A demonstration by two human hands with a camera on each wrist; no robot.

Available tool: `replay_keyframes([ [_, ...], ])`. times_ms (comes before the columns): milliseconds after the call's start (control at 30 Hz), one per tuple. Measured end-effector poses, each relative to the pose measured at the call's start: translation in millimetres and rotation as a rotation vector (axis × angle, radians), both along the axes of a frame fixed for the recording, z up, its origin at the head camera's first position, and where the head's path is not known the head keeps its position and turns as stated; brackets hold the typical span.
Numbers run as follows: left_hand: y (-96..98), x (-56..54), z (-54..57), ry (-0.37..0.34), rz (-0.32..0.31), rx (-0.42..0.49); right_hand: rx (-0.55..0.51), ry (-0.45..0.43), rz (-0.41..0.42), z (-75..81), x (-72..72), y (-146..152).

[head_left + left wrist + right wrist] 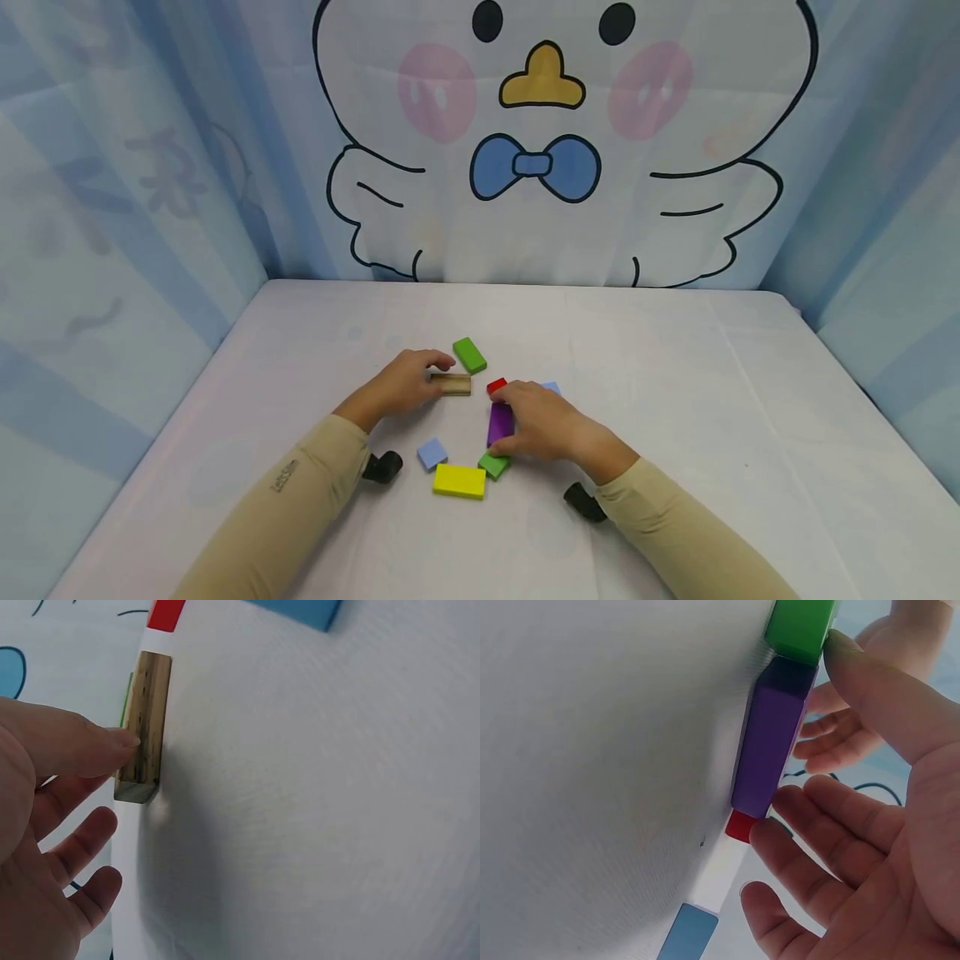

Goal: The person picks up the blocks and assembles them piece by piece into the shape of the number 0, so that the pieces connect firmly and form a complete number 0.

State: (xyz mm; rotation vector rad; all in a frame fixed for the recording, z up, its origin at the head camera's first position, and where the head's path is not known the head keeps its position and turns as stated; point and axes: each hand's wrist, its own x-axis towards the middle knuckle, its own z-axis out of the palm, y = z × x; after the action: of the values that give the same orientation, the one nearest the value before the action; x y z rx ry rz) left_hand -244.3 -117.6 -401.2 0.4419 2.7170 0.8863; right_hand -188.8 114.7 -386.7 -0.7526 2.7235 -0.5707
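My left hand (399, 385) pinches one end of a natural wood block (456, 384), thumb on its near side, the other fingers loosely bent. A green block (469, 355) lies just beyond it. To the right, my right hand (551, 427) spans a purple block (501, 423) lengthwise. Its thumb is at the near end, beside a smaller green block (802, 630). The fingertips sit at the far end, close to a red block (740, 825). In the right wrist view, the purple block stands in line between that green block and the red one.
Nearer the front lie a yellow block (459, 482) and a light blue block (432, 454). Another light blue block (552, 387) shows partly behind my right hand. Black wrist devices (382, 467) hang under both sleeves. Curtains stand around the white tabletop (675, 358).
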Motion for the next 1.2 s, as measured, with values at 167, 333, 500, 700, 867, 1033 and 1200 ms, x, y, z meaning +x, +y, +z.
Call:
replay_keyframes([
  [167,0.6,0.3,-1.8,0.002,-0.001,0.006,0.018,0.001,0.0,0.8,-0.4,-1],
  [333,0.5,-0.7,-1.2,-0.024,-0.013,0.024,0.024,0.003,0.001,1.1,-0.9,-1],
  [500,2.2,-0.6,-4.9,-0.054,0.005,0.047,0.024,-0.001,-0.001,0.6,-1.2,-2],
  [700,0.2,1.0,-8.2,-0.048,0.027,0.05,0.025,0.002,0.0,0.7,-1.3,-2],
  [867,-2.3,5.8,-3.3,-0.034,0.017,0.069,0.031,0.008,0.002,0.7,-0.9,-1],
  [1033,-2.4,12.3,-0.9,-0.023,0.058,0.054,0.035,0.007,-0.002,1.1,-0.1,-2],
  [1200,-1.1,15.7,-1.5,0.008,0.092,0.001,0.038,0.009,-0.005,1.4,0.3,-2],
])
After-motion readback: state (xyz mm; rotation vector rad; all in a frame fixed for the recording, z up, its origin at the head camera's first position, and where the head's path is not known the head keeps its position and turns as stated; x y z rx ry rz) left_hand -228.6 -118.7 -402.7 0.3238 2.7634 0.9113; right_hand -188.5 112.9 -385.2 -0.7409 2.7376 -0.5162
